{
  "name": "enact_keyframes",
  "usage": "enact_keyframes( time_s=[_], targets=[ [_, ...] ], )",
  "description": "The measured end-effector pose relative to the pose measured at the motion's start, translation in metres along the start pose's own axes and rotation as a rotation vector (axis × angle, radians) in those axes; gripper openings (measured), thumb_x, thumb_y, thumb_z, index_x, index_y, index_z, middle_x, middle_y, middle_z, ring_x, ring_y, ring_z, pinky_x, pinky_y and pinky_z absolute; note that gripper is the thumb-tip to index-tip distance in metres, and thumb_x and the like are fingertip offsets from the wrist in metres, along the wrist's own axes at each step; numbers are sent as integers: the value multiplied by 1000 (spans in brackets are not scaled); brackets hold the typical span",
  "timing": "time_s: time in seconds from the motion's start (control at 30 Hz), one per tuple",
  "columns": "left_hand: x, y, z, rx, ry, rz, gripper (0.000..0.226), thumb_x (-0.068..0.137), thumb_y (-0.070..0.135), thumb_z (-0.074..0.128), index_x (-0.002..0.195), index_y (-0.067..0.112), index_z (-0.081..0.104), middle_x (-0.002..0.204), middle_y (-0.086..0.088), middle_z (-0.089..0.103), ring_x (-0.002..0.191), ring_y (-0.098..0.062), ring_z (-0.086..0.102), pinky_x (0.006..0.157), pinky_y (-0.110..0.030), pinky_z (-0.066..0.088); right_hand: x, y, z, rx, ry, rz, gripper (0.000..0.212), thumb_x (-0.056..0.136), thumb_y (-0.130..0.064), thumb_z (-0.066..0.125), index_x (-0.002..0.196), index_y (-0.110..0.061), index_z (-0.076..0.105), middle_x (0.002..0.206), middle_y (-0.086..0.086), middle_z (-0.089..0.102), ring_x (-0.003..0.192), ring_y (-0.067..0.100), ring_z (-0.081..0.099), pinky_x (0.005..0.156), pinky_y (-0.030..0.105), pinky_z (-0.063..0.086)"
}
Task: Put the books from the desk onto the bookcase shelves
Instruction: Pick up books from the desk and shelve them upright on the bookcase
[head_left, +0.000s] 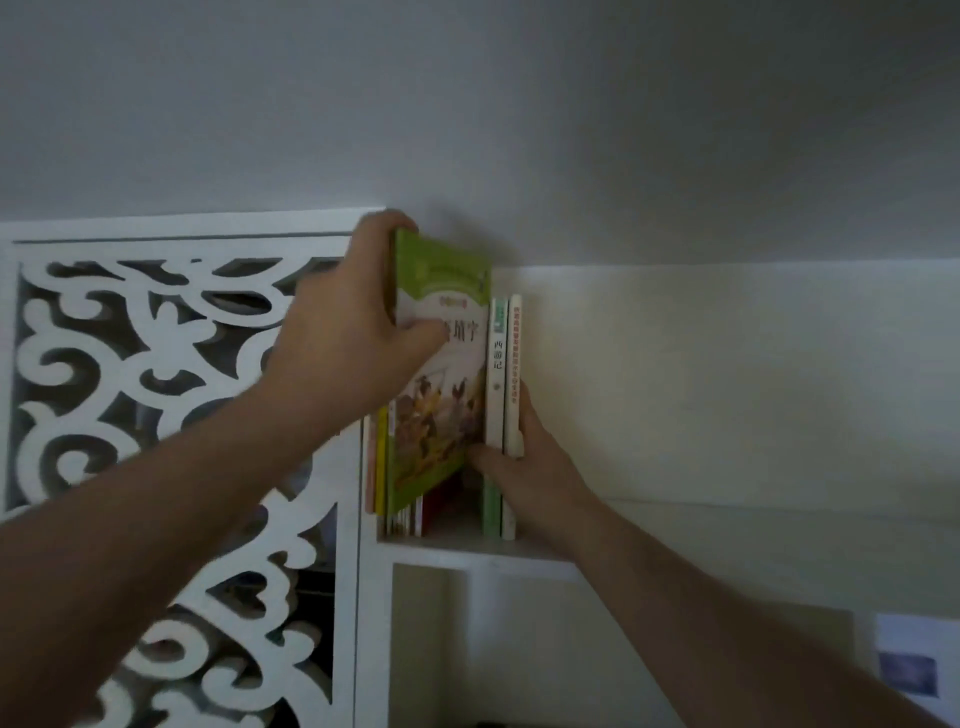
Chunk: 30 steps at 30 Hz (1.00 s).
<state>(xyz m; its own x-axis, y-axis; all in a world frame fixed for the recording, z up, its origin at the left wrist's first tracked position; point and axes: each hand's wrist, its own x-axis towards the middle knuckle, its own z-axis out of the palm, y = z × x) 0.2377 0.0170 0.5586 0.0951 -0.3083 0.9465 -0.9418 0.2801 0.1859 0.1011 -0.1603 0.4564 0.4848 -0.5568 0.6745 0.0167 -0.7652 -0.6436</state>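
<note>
Head: both hands raised, left (353, 322) gripping green book (447, 374).

green-and-white book (441, 374) with a painted scene (brownish figures); white spines (497, 374) beside it; white bookcase panel (156, 332) in cut-out scrollwork.

Dim, greyish, soft picture; edges bend and corners darken.
</note>
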Motion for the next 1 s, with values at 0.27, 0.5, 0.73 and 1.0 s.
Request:
enact_keyframes(
  time_s=[0.27, 0.5, 0.73, 1.0],
  targets=[
    [-12, 18, -60, -19, 191, 88, 57, 87, 18, 64, 135, 12, 35, 99, 6, 64, 84, -11, 69, 63, -45, 62, 32, -4, 49, -263, -148, 58, 117, 76, -98, 46, 159, -50, -22, 169, -8, 27, 145, 22, 46, 119, 54, 41],
    [-6, 37, -14, -244, 153, 58, 51, 82, 19, 62, 123, 28, 33, 101, 4, 68, 84, -12, 73, 65, -45, 62, 7, -14, -15, -228, -339, 329, 14, 94, -29, 78, 103, -37, 72, 98, -13, 73, 90, 7, 69, 80, 26, 59],
    [-10, 35, 88, -85, 31, 3, 65, 92, 25, 68, 145, 24, 30, 129, -6, 44, 95, -17, 57, 62, -19, 47, -20, -16, -79, 41, 123, 258, 52, 86, -20, 76, 134, -36, 63, 123, -2, 70, 103, 22, 69, 91, 51, 56],
    [-10, -14, 92, 489, 86, 188, 58, 87, 50, 52, 134, 15, 57, 117, -12, 55, 98, -27, 49, 78, -41, 48, -21, -30, 8, -172, -213, -6, 84, 97, -23, 75, 132, -65, 11, 131, -39, 43, 102, -37, 45, 81, -5, 41]
  ],
)
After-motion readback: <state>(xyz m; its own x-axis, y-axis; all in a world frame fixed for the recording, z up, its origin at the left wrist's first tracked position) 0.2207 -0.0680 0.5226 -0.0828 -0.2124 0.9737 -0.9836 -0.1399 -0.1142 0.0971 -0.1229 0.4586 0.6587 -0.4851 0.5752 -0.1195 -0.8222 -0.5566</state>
